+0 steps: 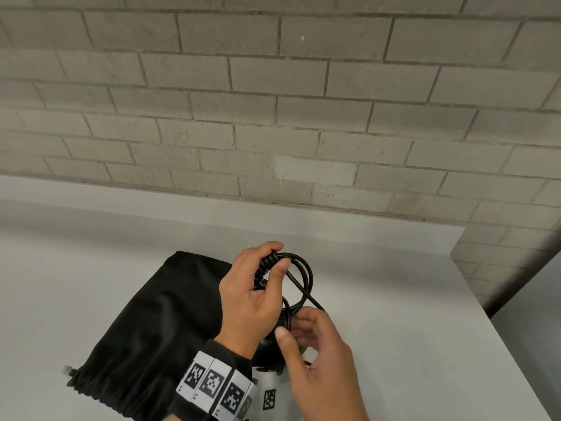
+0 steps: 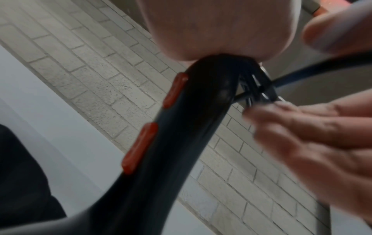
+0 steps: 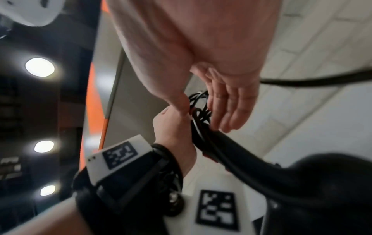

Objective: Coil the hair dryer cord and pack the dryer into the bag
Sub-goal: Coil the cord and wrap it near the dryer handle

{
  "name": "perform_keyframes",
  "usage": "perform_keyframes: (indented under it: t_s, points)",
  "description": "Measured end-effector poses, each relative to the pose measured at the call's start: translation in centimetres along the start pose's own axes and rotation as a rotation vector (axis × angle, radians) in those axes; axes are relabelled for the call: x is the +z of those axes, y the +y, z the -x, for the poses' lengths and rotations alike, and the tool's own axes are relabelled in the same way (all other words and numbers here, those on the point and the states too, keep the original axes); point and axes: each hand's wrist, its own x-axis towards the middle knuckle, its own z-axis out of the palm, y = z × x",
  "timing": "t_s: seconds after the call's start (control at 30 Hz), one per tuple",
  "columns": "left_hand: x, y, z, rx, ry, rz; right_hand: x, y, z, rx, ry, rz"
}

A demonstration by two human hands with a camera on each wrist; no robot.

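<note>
Black plastic hair dryer (image 2: 181, 135), body mostly hidden behind wrists, held above grey counter (image 1: 394, 284). Left hand (image 1: 252, 296) fingers clamp coiled black cord (image 1: 299, 278); right hand (image 1: 318, 354) fingers loose, apart. Black drawstring bag (image 1: 158, 323) beside.

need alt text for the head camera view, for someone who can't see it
A person's left hand grips a black hair dryer's handle with coiled cord looped above it, while the right hand works the cord near the dryer body. A black drawstring bag lies flat on the grey table before a brick wall.
</note>
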Motion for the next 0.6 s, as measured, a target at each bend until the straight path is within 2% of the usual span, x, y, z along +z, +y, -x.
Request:
perform_keyframes:
  t_s: [0.1,0.17,0.27,0.47,0.5,0.57,0.6]
  points:
    - [0.1,-0.1,-0.1,-0.005,0.010,0.001,-0.4,-0.3,-0.5,0.103,-0.127,-0.271]
    - [0.1,-0.1,-0.2,-0.006,0.009,0.011,-1.3,0.1,-0.2,0.075,-0.153,-0.382]
    - [0.0,-0.1,-0.2,-0.004,0.006,0.029,-3.5,0.9,0.5,-0.014,-0.120,-0.482]
    - [-0.1,-0.7,-0.5,-0.029,0.013,0.030,-8.9,4.4,1.9,-0.149,-0.035,-0.447]
    - [-0.1,-0.7,-0.6,-0.028,0.012,0.031,-9.7,5.3,1.9,-0.160,-0.021,-0.530]
    - [0.0,-0.7,-0.5,-0.026,0.011,0.033,-10.9,6.3,1.9,-0.198,-0.116,-0.845]
    - [0.0,-0.7,-0.5,-0.026,0.010,0.036,-12.3,6.6,1.9,-0.127,0.038,-0.884]
